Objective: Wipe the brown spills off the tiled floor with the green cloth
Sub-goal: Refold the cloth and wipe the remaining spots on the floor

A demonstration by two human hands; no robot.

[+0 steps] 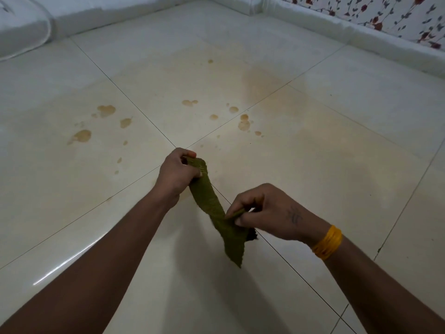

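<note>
The green cloth (212,203) hangs stretched between both hands, above the cream tiled floor (337,145). My left hand (175,173) grips its upper end. My right hand (267,210) pinches it lower down, and the cloth's tail dangles below that grip. Brown spills lie on the tiles beyond the hands: a group of drops at the left (106,110) with a larger one (83,136), and another group at the middle (244,124). A faint brownish smear (260,80) spreads farther back.
A white skirting ledge (361,32) runs along the far right under flowered wallpaper (397,13). A white rounded fixture (21,27) sits at the far left corner. Dark grout lines cross under the hands.
</note>
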